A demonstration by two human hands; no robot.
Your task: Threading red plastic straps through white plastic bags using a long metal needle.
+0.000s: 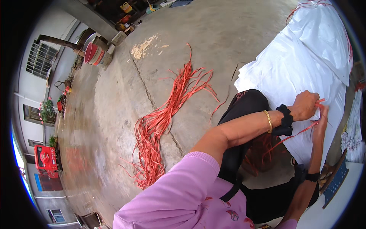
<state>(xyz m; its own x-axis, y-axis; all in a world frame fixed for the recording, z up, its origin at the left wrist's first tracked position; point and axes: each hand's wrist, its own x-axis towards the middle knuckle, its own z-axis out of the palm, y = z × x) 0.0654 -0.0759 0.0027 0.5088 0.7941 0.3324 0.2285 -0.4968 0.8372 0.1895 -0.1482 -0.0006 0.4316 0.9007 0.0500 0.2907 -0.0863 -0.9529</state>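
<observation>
A red plastic strip (pixel 303 131) runs up from near my knees to both hands, which are close together at the edge of a large stack of white plastic sheets or sacks (pixel 284 65). My left hand (pixel 304 106), with a gold bracelet and a black strap at its wrist, is closed on the strip, whose short end sticks out past the fingers. Just right of it, my right hand (pixel 321 119) also grips the strip. A bit of gathered white plastic shows between the hands. Their fingertips are partly hidden.
A long bundle of red strips (pixel 152 133) lies on the concrete floor to my left. Pale scraps (pixel 144 47) are scattered beyond it. Buckets (pixel 97 55) stand by the far left wall, and a red machine (pixel 46 161) sits at the left. A blue perforated panel (pixel 335 183) is at my right.
</observation>
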